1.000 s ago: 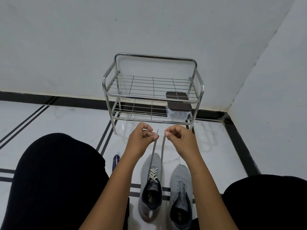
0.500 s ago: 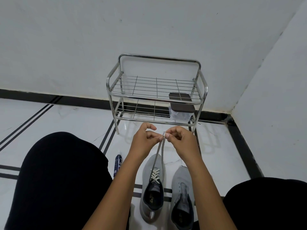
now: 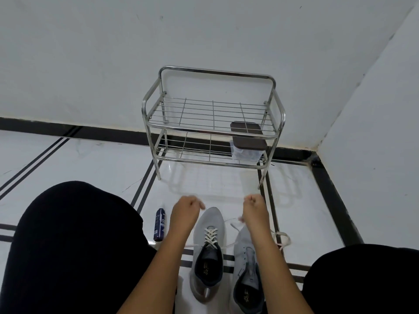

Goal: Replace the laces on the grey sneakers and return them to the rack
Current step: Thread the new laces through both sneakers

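- While both fists are clenched and spread apart above the shoes, the left hand (image 3: 184,210) and the right hand (image 3: 254,207) each seem to grip one end of the lace (image 3: 209,237), though blur hides the pinch itself.
- The lace criss-crosses the left sneaker (image 3: 207,252), its ends running out sideways.
- The right sneaker (image 3: 246,273) lies just beside it, unlaced, on the floor (image 3: 102,164).
- A loose lace (image 3: 282,240) lies by the right forearm.
- A dark blue bottle (image 3: 159,224) lies near the left knee.
- The rack (image 3: 213,123) stands against the wall, with a dark-lidded box (image 3: 247,141) at its lower shelf's right end.
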Available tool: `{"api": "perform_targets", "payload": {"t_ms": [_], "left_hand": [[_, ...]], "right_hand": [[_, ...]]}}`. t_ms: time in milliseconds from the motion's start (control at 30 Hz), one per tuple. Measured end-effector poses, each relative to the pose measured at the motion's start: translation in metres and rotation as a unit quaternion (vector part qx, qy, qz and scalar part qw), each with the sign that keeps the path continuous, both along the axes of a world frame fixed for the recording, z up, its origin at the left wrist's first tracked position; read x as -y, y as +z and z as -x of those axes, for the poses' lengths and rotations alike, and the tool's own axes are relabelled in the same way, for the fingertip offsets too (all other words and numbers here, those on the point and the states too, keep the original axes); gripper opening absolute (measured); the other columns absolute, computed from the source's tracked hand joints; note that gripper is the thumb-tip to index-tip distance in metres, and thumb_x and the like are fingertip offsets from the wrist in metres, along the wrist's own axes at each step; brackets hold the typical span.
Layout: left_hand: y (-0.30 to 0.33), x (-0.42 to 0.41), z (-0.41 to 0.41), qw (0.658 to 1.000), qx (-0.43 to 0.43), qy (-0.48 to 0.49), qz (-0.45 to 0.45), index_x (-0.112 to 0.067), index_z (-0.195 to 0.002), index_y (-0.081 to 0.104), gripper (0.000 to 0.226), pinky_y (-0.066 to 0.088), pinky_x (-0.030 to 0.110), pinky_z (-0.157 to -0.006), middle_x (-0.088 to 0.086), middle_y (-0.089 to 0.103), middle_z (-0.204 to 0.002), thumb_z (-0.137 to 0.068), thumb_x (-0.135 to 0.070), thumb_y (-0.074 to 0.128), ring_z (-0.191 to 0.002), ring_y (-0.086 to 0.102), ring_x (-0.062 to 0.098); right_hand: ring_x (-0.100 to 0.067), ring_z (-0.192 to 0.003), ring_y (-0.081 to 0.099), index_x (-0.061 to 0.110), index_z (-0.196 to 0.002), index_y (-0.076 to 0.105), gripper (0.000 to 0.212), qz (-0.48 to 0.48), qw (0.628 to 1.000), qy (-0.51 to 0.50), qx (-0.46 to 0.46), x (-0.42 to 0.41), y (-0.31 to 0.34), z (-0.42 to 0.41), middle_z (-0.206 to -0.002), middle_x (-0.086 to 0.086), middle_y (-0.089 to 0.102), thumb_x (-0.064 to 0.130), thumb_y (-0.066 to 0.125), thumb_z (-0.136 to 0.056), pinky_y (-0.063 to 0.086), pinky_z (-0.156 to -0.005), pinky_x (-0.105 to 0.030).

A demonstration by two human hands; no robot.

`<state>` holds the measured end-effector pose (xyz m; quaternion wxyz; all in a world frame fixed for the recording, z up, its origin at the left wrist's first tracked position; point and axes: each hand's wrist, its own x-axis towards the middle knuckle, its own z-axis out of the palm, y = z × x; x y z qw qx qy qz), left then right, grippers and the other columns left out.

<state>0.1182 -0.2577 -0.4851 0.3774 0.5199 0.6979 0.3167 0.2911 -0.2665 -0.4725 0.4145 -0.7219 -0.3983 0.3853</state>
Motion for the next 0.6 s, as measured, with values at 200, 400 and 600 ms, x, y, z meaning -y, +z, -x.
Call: {"api": "perform_targets", "payload": {"t_ms": [200, 400, 600], "left_hand": [[-0.104, 0.034, -0.009, 0.942, -0.220, -0.108, 0.229, -0.011, -0.105, 0.069, 0.031, 0.048, 0.030, -0.087, 0.006, 0.067, -0.112, -0.091, -0.024, 0.045, -0.106, 0.063, 0.025], [-0.136, 0.022, -0.004, 0.935, -0.131, -0.032, 0.327, -0.008, -0.123, 0.062, 0.037, 0.046, 0.029, -0.095, 0.013, 0.062, -0.126, -0.096, -0.029, 0.047, -0.119, 0.057, 0.026], [-0.155, 0.008, -0.013, 0.925, -0.082, -0.052, 0.368, -0.002, -0.125, 0.059, 0.039, 0.047, 0.027, -0.090, 0.017, 0.060, -0.127, -0.093, -0.025, 0.057, -0.119, 0.058, 0.030]], "right_hand": [[-0.022, -0.082, 0.061, 0.015, -0.088, 0.063, 0.025, 0.275, 0.916, 0.193, 0.220, 0.025, -0.107, 0.015, -0.086, -0.003, 0.065, 0.038, 0.055, -0.087, 0.044, -0.075, -0.028], [-0.025, -0.104, 0.064, 0.016, -0.109, 0.067, 0.034, 0.288, 0.896, 0.227, 0.250, 0.042, -0.144, 0.026, -0.111, -0.006, 0.069, 0.040, 0.052, -0.091, 0.045, -0.077, -0.027], [-0.024, -0.107, 0.062, 0.022, -0.115, 0.065, 0.029, 0.279, 0.899, 0.226, 0.251, 0.035, -0.154, 0.027, -0.117, -0.004, 0.066, 0.033, 0.049, -0.093, 0.049, -0.086, -0.030]]}}
